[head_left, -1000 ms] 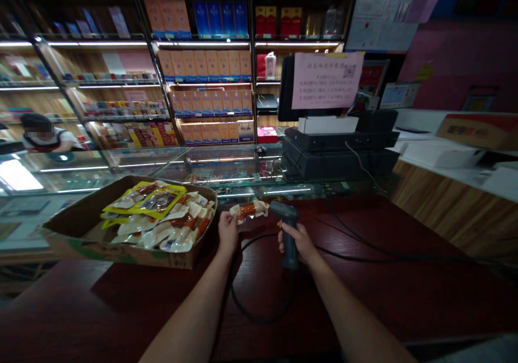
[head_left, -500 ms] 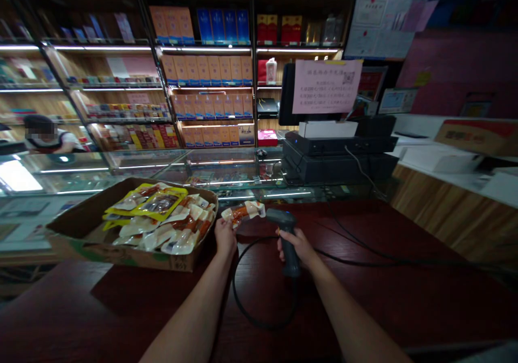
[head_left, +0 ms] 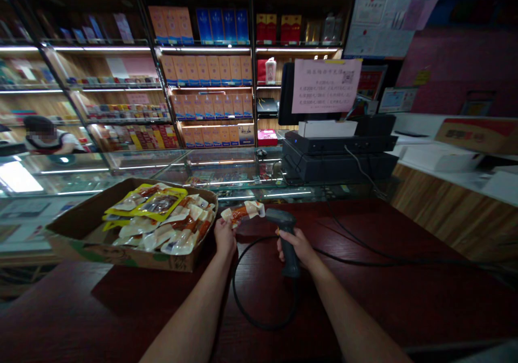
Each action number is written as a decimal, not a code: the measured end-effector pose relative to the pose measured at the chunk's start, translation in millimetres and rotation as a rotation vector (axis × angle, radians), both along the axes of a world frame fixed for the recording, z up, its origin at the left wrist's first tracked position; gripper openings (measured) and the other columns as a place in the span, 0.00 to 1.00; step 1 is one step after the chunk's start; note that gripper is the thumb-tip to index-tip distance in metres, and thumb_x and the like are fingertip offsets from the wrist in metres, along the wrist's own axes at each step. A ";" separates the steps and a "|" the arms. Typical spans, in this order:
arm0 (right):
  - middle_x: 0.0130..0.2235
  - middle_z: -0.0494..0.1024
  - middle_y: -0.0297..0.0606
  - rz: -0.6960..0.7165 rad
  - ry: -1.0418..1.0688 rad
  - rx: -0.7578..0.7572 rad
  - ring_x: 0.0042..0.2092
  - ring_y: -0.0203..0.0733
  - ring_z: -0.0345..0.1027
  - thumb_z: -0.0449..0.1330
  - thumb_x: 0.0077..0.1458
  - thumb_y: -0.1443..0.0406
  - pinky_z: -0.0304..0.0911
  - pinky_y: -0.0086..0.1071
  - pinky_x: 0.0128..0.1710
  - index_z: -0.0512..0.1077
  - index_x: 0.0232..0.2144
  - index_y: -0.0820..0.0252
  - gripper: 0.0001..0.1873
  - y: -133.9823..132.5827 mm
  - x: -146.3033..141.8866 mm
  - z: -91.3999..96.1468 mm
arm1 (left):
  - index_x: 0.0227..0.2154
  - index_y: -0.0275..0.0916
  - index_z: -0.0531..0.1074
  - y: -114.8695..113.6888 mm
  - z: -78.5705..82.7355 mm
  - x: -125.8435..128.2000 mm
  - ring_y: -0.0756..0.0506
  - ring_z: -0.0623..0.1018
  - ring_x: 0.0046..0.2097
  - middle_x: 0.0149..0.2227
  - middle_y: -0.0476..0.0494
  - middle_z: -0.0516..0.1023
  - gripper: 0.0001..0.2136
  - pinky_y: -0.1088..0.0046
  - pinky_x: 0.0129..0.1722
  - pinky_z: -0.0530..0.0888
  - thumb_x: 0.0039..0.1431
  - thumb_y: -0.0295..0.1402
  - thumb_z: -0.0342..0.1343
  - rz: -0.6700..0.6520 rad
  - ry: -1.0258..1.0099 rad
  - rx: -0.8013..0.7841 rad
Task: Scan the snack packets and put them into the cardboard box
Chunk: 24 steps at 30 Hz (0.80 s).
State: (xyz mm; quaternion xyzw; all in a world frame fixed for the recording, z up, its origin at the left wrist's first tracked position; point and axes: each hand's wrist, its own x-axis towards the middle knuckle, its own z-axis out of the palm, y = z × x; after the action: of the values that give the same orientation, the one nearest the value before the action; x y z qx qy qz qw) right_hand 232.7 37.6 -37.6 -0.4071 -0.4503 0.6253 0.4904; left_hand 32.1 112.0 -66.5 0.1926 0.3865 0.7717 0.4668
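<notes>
"What do you have in your hands?"

"Your left hand (head_left: 225, 239) is closed in a pinch on a clear snack packet (head_left: 243, 213) with something orange inside, raising it close to the head of the corded barcode scanner (head_left: 281, 218). Your right hand (head_left: 292, 247) is wrapped firmly around the scanner's handle."

"What could go wrong from here?"

"You're pinching the packet near one end, so a loose grip could let it drop. The black scanner cable (head_left: 259, 312) also loops across the dark red counter (head_left: 388, 320) near your arms. If your wrist caught it, the tug could pull the scanner off line."

"And the box?"

"A shallow cardboard box (head_left: 121, 258) sits just left of your left hand. It's heaped with clear packets (head_left: 174, 240) like the one you're holding, with yellow-edged packets (head_left: 148, 202) on top. The pile reaches the rim, so a knock could spill some."
</notes>
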 end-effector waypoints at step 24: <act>0.18 0.73 0.32 0.273 0.102 0.174 0.15 0.36 0.65 0.62 0.42 0.54 0.62 0.28 0.14 0.66 0.33 0.63 0.20 9.7 -101.0 84.7 | 0.26 0.39 0.53 -39.6 122.4 -127.8 0.53 0.75 0.31 0.28 0.55 0.64 0.11 0.66 0.38 0.77 0.49 0.24 0.53 0.519 -0.014 0.244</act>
State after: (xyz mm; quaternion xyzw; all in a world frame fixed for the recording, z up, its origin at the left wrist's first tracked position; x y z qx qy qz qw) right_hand 131.8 47.4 47.2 -0.2658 -0.5283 0.6646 0.4567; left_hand -95.6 72.4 55.9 0.1365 0.3238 0.9076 0.2297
